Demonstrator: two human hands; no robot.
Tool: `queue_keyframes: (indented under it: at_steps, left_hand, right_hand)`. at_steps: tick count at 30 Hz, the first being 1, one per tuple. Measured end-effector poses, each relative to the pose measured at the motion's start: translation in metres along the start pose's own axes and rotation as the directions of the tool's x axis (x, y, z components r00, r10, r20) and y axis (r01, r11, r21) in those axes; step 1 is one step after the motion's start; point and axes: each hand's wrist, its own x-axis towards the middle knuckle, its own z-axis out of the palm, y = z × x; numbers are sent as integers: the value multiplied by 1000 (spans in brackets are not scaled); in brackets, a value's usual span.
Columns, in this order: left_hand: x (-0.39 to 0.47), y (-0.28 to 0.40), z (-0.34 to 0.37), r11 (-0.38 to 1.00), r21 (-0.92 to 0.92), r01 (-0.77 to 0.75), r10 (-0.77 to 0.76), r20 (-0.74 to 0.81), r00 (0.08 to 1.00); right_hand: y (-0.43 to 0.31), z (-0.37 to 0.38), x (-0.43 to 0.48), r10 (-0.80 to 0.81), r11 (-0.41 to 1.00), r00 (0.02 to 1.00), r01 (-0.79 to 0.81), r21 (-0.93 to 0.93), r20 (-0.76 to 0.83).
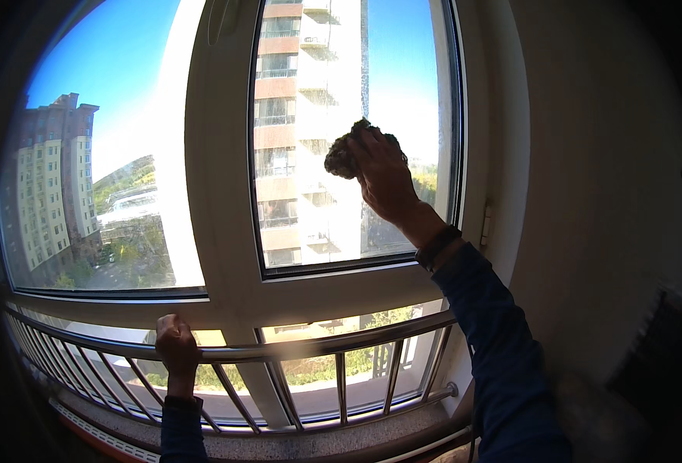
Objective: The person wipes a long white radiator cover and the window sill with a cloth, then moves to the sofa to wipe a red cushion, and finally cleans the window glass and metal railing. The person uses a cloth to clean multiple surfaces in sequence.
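Observation:
My right hand (386,173) presses a dark, crumpled cloth (341,157) against the glass of the right window pane (329,231), a little right of the pane's middle. A dark band circles that wrist, below it a blue sleeve. Lower left, my left hand (177,341) is closed around the top rail of a metal railing (318,346) in front of the window. Streaks and specks show on the right pane's glass. The underside of the cloth is hidden.
A second large window pane (132,231) lies to the left, past a white window frame post (222,173). Metal balusters (341,388) stand over a stone sill (370,431). A hinge (485,226) sits on the frame beside the right wall (584,202). A slotted white strip (104,431) runs at lower left.

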Motion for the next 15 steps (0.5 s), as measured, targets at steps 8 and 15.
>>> queue_keyframes:
  at_steps: [8,15]
  left_hand:
    - [1,-1,1,999,32,-7,6,6,1000]
    - [1,-5,3,1000,20,-13,13,-6,1000]
  right_hand:
    - [110,-1,55,27,940,996,-54,-336,-84]
    - [170,-52,-23,255,914,964,-267,-306,-80]
